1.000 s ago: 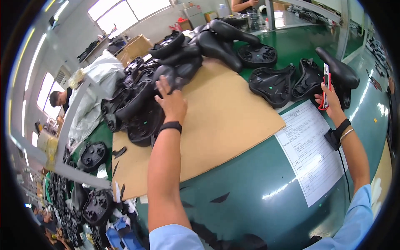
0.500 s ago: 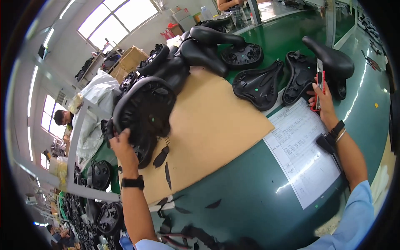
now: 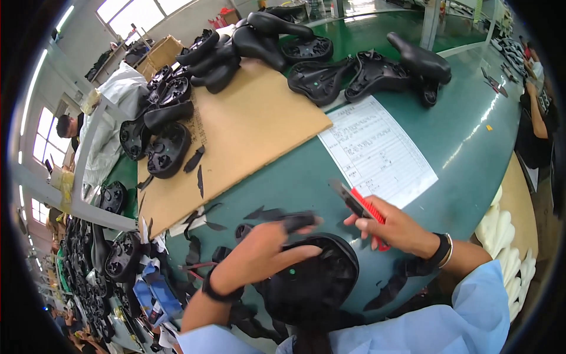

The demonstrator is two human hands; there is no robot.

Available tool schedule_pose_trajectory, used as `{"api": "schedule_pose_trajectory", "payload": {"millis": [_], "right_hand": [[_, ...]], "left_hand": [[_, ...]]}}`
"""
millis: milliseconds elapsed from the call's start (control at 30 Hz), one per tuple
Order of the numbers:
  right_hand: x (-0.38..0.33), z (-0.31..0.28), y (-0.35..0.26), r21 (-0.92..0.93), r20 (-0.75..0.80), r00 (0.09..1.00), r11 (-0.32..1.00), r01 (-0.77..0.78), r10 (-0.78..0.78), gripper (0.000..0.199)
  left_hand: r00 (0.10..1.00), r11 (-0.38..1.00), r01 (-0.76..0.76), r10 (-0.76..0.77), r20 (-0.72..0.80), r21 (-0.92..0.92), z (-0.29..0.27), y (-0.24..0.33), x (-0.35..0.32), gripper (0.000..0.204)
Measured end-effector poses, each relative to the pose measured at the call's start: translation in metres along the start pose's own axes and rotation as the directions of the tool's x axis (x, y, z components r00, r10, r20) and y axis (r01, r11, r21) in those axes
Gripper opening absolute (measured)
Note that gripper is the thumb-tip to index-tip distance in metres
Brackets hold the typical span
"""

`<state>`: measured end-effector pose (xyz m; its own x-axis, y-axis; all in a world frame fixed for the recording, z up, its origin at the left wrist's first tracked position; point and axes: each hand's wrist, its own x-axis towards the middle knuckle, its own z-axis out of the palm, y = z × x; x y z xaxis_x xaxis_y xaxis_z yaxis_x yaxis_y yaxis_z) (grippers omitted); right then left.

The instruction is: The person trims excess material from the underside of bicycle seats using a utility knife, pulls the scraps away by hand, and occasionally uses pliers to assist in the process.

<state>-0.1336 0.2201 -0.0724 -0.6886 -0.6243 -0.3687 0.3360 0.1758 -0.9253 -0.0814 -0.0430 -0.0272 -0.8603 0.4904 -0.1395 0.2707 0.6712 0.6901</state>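
Note:
My right hand (image 3: pixel 398 227) grips a red-and-black utility knife (image 3: pixel 368 209), its blade end pointing up and left over the green tabletop. Close to my body, a black bicycle saddle (image 3: pixel 336 274) is turned underside up, with a small green dot on it. My left hand (image 3: pixel 265 251) lies over this saddle with thumb and fingers stretched apart. The fingers are partly blurred, with a dark band or scrap at them that I cannot make out. Part of the saddle is hidden under the left hand.
A cardboard sheet (image 3: pixel 236 130) lies on the green table, with black saddles (image 3: pixel 168 150) along its left and far sides. Black offcuts (image 3: pixel 194 159) are scattered about. A printed sheet (image 3: pixel 377 150) lies ahead. White saddle-shaped pieces (image 3: pixel 501 236) are at right, near another person (image 3: pixel 533 112).
My left hand has come from the left pile to in front of my body, where a saddle now lies. The knife hand has moved down and nearer. The view has shifted.

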Motion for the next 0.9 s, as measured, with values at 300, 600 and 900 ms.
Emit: {"api": "schedule_pose_trajectory", "payload": {"millis": [300,600,900], "right_hand": [[-0.04,0.048,0.046,-0.244,0.047,0.998,0.968,0.052,-0.041,0.043],[-0.053,0.039,0.012,-0.774,0.617,0.691,-0.129,0.62,-0.377,0.056],[-0.105,0.069,0.067,-0.935,0.267,0.924,0.159,0.317,-0.273,0.061]], "left_hand": [[0.417,0.141,0.15,-0.906,-0.067,-0.979,0.106,-0.024,-0.113,0.045],[0.585,0.215,0.086,-0.802,-0.125,-0.973,0.068,0.008,-0.107,0.041],[0.564,0.378,0.101,-0.784,-0.26,-0.92,0.081,0.013,-0.117,0.039]]}}
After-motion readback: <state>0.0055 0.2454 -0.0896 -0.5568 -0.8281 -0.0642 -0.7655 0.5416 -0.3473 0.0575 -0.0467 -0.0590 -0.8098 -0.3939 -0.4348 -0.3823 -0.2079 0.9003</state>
